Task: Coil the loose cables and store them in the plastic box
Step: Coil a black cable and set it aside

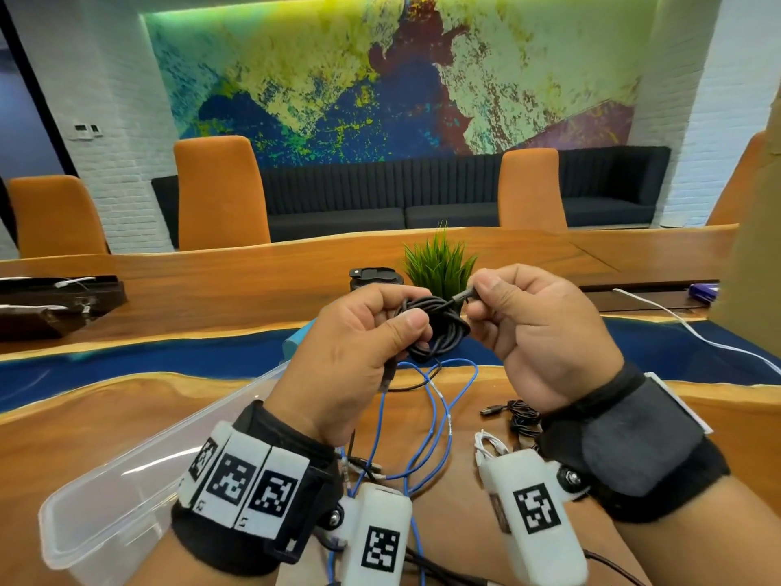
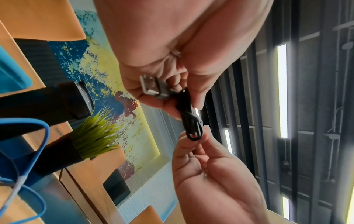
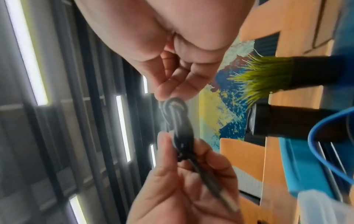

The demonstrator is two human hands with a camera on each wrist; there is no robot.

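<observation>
From the head camera, my left hand (image 1: pixel 355 357) gripped the coiled black USB cable (image 1: pixel 435 327) above the table while my right hand (image 1: pixel 532 327) pinched its end; the clear plastic box (image 1: pixel 105 492) sat left. Left wrist view: USB plug (image 2: pixel 150 87) against my palm. Right wrist view: blurred, right fingertips (image 3: pixel 168 92) touched the coil's loop.

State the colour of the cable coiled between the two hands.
Black. The coiled cable shows best in the head view.

My head camera is looking forward and down over the table (image 1: pixel 126 416). Both wrist cameras are peering up along my palms, very close, rolled sideways. All three are sharing the black cable (image 1: pixel 439 327) and the plant (image 1: pixel 439 264).
</observation>
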